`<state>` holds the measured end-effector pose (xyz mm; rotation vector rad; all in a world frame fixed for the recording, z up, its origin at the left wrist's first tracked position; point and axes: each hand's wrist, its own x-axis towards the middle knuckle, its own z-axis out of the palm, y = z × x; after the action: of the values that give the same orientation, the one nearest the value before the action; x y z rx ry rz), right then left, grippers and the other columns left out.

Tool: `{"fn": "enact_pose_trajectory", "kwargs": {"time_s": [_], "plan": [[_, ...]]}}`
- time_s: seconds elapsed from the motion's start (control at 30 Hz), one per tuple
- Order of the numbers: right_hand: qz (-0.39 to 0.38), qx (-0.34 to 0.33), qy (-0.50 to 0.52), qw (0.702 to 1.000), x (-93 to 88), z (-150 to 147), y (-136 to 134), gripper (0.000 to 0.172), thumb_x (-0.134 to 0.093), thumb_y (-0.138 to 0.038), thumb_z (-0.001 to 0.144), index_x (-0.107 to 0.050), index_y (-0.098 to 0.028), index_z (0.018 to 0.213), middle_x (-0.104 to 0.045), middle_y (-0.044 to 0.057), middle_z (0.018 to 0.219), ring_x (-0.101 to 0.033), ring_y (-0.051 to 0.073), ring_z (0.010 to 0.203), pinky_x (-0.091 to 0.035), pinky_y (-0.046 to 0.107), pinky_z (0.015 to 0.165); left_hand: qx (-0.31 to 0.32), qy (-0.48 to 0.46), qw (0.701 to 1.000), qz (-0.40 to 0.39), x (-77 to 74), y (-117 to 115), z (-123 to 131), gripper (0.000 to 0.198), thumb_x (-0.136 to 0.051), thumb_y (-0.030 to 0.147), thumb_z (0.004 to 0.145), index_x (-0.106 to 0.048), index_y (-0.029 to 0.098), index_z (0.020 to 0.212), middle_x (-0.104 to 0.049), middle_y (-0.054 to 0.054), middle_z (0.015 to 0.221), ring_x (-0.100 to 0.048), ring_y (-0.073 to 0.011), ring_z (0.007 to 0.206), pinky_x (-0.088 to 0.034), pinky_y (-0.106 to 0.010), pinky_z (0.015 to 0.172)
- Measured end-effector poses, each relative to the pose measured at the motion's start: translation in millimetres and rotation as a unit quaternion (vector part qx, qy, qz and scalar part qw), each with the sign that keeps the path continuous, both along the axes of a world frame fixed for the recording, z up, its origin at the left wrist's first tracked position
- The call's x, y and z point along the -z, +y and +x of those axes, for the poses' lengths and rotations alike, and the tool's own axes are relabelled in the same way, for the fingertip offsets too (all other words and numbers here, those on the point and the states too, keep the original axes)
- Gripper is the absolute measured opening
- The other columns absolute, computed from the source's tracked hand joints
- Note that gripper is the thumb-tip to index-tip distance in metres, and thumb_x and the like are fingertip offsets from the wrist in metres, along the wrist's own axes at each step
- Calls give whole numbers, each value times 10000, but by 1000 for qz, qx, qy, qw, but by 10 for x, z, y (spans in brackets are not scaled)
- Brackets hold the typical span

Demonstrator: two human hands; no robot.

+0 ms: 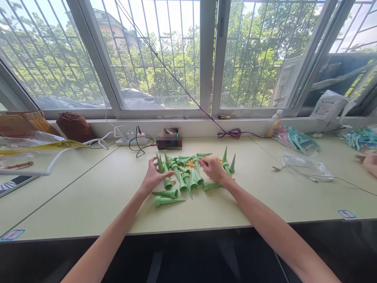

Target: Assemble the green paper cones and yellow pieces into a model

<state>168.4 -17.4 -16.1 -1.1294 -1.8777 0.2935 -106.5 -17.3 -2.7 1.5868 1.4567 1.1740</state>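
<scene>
Many light green plastic cone-shaped spikes with ribbed collars lie in a loose heap on the table, such as a spike [169,201] at the front. Small yellow-orange pieces [191,164] are scattered among them. My left hand [153,173] curves around the heap's left side, thumb and fingers apart, beside an upright green spike [160,163]. My right hand [212,168] is over the heap's right part with fingers curled together; anything in them is hidden. Two more spikes, one a tall upright spike [225,154], stand just right of it.
A small open box [169,142] and a power strip [129,138] with cables sit at the back. To the right lie clear plastic bags [308,167], teal and pink items [297,139] and a bottle [275,122]. Another person's hand [369,162] shows at the right edge.
</scene>
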Motion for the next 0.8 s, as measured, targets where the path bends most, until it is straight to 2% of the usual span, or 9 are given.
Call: {"fn": "enact_pose_trajectory", "kwargs": {"time_s": [0.23,0.37,0.47,0.53,0.6,0.63,0.67,0.73,0.8], "plan": [[-2,3,4,1000,-4,-17,-3,457,-409,-425,972,-338,-200,580,-362,-39,515,-304,106,510,-261,255,544,-16,26,999,29,93,80,11,1066,-867,490,537,-264,232,1378,-507,-159,1318,-583,-282,1179,-467,-464,1024],[0,0,1,1000,-4,-14,-6,458,-404,-426,975,-326,-200,585,-374,-37,522,-311,105,515,-259,253,548,-36,36,998,29,0,49,-13,1138,-876,505,507,-250,218,1413,-457,-204,1388,-491,-345,1294,-406,-517,1070],[-2,2,2,1000,-17,-13,-14,459,-403,-425,975,-333,-199,582,-380,-36,521,-316,104,515,-262,253,553,-109,101,987,56,-112,-322,9,1186,-840,554,552,-205,144,1465,-346,-285,1471,-361,-424,1381,-362,-592,1080],[-7,-3,5,1000,-32,-13,-20,452,-399,-412,976,-348,-198,582,-382,-35,519,-322,103,510,-261,254,551,-169,170,953,183,-103,-713,64,1031,-723,558,725,-181,157,1505,-285,-250,1532,-265,-394,1442,-299,-588,1133],[-9,-7,-1,1000,-44,-13,-23,439,-419,-396,968,-363,-196,581,-391,-35,518,-329,102,507,-262,254,555,-91,273,915,282,-1,-1069,142,756,-574,476,880,-232,249,1515,-302,-142,1567,-234,-325,1472,-238,-553,1184],[-6,-4,-1,1000,-47,-13,-24,441,-421,-393,966,-357,-197,576,-383,-35,515,-330,103,510,-261,255,556,-15,335,895,293,74,-1191,181,638,-524,446,915,-304,291,1493,-341,-95,1560,-256,-309,1468,-234,-544,1191],[-1,-1,0,1000,-48,-13,-24,439,-420,-390,967,-362,-195,578,-388,-33,520,-335,103,516,-263,255,561,21,376,878,296,155,-1262,213,554,-484,425,937,-369,307,1466,-389,-69,1538,-286,-300,1458,-261,-532,1185],[-4,1,-3,1000,-47,-12,-26,440,-421,-389,966,-363,-196,575,-377,-35,516,-330,104,517,-261,256,559,43,433,859,270,299,-1265,244,490,-407,378,972,-420,271,1451,-426,-83,1517,-334,-295,1437,-331,-514,1153],[-7,-3,-3,1000,-43,-13,-30,448,-423,-392,964,-330,-199,571,-354,-39,512,-309,102,512,-249,258,549,33,450,857,250,385,-1148,230,501,-393,385,977,-432,221,1449,-397,-107,1534,-310,-312,1445,-358,-518,1135]]}}
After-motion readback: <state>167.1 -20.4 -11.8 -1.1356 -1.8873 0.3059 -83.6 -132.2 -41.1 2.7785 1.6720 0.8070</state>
